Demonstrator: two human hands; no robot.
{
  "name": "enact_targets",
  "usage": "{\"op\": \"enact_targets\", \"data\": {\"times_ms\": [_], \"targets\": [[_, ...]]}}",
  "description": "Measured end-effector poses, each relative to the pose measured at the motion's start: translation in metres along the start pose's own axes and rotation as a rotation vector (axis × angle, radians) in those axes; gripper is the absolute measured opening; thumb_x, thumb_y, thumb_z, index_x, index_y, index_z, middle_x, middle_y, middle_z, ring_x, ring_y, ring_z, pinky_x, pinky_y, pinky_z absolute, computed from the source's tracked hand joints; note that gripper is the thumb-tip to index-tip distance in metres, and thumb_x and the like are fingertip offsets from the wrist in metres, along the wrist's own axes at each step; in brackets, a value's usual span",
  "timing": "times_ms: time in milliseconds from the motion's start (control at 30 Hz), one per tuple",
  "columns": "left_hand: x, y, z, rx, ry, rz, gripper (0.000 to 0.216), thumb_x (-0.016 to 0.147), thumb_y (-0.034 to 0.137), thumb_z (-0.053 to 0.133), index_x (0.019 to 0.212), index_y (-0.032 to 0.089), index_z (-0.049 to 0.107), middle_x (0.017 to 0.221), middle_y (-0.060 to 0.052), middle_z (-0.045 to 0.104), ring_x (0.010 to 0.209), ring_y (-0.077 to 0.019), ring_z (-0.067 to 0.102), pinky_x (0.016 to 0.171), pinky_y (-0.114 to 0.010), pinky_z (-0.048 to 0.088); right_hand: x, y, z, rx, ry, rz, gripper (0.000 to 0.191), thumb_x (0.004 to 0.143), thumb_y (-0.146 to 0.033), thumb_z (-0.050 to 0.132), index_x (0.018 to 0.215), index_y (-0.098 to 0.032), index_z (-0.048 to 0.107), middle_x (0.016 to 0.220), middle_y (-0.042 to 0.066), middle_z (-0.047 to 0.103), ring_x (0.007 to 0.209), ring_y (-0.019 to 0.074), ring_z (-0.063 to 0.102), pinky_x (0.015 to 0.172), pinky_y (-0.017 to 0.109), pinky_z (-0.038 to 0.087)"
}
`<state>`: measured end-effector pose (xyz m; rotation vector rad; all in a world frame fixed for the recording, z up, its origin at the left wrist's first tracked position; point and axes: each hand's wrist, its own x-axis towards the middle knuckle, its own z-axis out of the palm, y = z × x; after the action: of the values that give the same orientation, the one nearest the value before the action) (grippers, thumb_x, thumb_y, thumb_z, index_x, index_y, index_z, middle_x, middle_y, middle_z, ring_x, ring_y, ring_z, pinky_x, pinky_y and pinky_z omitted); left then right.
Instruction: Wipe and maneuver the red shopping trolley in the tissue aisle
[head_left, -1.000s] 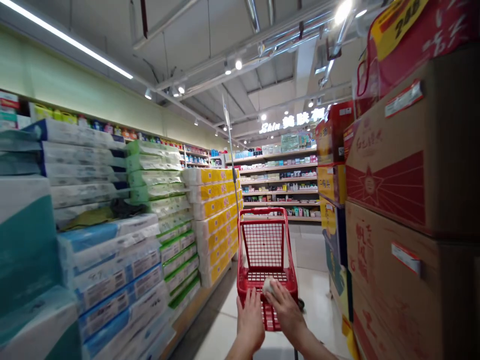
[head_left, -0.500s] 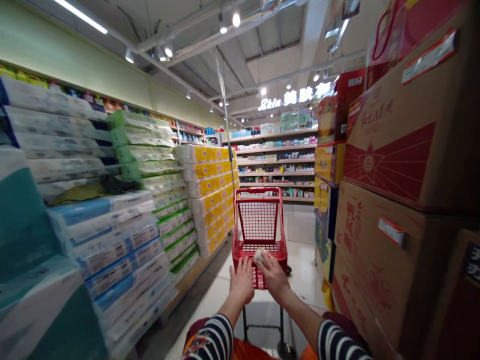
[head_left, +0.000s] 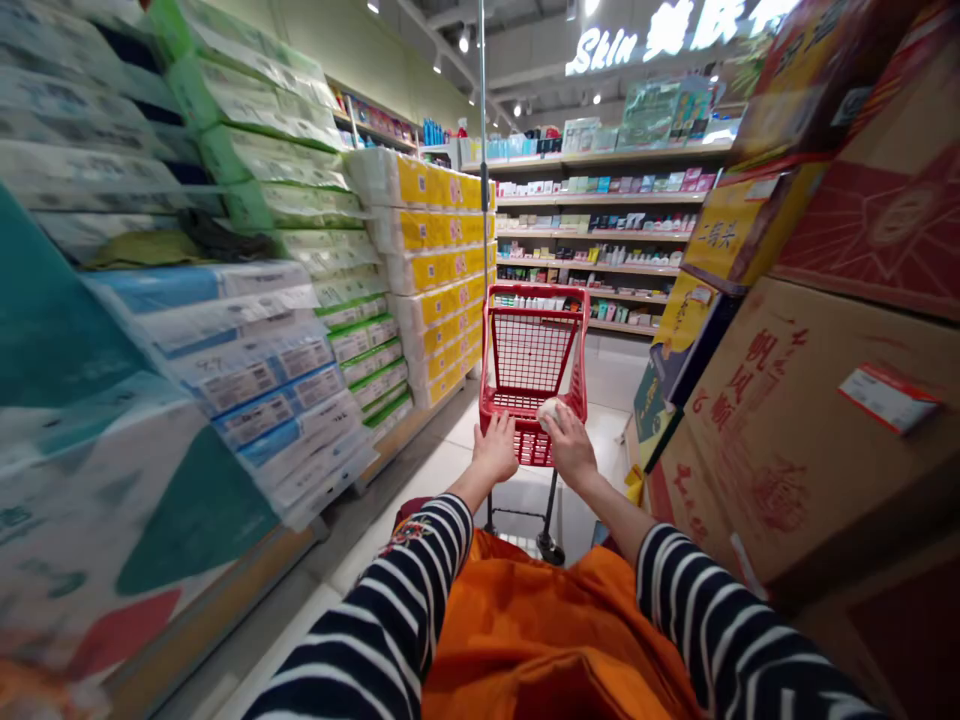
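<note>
A red shopping cart [head_left: 525, 362] with a mesh basket stands straight in front of me on dark legs with wheels. My left hand [head_left: 496, 447] lies over its near edge, fingers stretched forward and slightly apart, holding nothing that I can see. At the right of the same edge, my right hand [head_left: 573, 450] has its fingers curled over a small whitish wad [head_left: 550, 410]. What the wad is made of is too small to tell. Between the hands, part of the cart's near red grid shows.
Stacked paper packs in yellow-and-white wrapping [head_left: 435, 270] and blue-and-white wrapping [head_left: 262, 370] line the left side. Large cardboard boxes [head_left: 780, 420] crowd the right. Ahead stand shelves of small goods [head_left: 600, 235]. A thin upright pole [head_left: 484, 130] rises near the yellow packs.
My view has tilted down, so the cart and both hands sit higher in the picture. The shelves ahead look nearer. Both hands stay at the cart, the right one still with the whitish wad.
</note>
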<state>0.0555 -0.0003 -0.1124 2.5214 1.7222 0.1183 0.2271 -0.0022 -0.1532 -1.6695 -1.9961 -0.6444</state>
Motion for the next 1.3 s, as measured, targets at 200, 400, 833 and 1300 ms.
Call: {"op": "enact_targets", "data": {"times_ms": [200,400,833,1300], "targets": [[-0.008,-0.014,0.002,0.066,0.022,-0.083,0.071,0.076,0.017,0.04,0.143,0.012,0.017,0.153,-0.01,0.008,0.14,-0.0221,0.008,0.11,-0.054,0.013,0.011,-0.042,0.007,0.08,-0.021,-0.119,0.044,0.085,-0.008,0.045,0.126,-0.019,0.052,0.141,0.013,0.04,0.129,0.0246,0.037,0.102,0.042,0.032],[-0.012,-0.023,-0.003,0.099,0.025,-0.059,0.069,0.077,0.015,0.039,0.143,0.015,0.017,0.153,-0.009,0.009,0.14,-0.0216,0.008,0.11,-0.054,0.011,-0.004,0.01,-0.005,0.011,0.0,-0.048,0.041,0.086,-0.009,0.041,0.124,-0.017,0.054,0.139,0.015,0.042,0.126,0.028,0.039,0.1,0.046,0.033],[-0.005,-0.024,-0.009,0.103,-0.02,-0.067,0.07,0.078,0.018,0.042,0.143,0.014,0.017,0.153,-0.009,0.009,0.14,-0.0213,0.009,0.109,-0.057,0.012,0.016,-0.031,0.003,0.086,0.063,-0.141,0.03,0.091,-0.024,0.043,0.115,-0.022,0.061,0.127,0.011,0.053,0.108,0.0219,0.048,0.092,0.036,0.036],[-0.007,-0.027,-0.006,0.049,0.017,-0.083,0.067,0.078,0.019,0.04,0.142,0.016,0.019,0.153,-0.009,0.011,0.14,-0.0214,0.009,0.11,-0.054,0.012,0.017,-0.016,0.002,0.052,-0.107,-0.063,0.039,0.087,-0.011,0.042,0.123,-0.021,0.054,0.14,0.012,0.041,0.127,0.0262,0.037,0.101,0.044,0.029]]}}
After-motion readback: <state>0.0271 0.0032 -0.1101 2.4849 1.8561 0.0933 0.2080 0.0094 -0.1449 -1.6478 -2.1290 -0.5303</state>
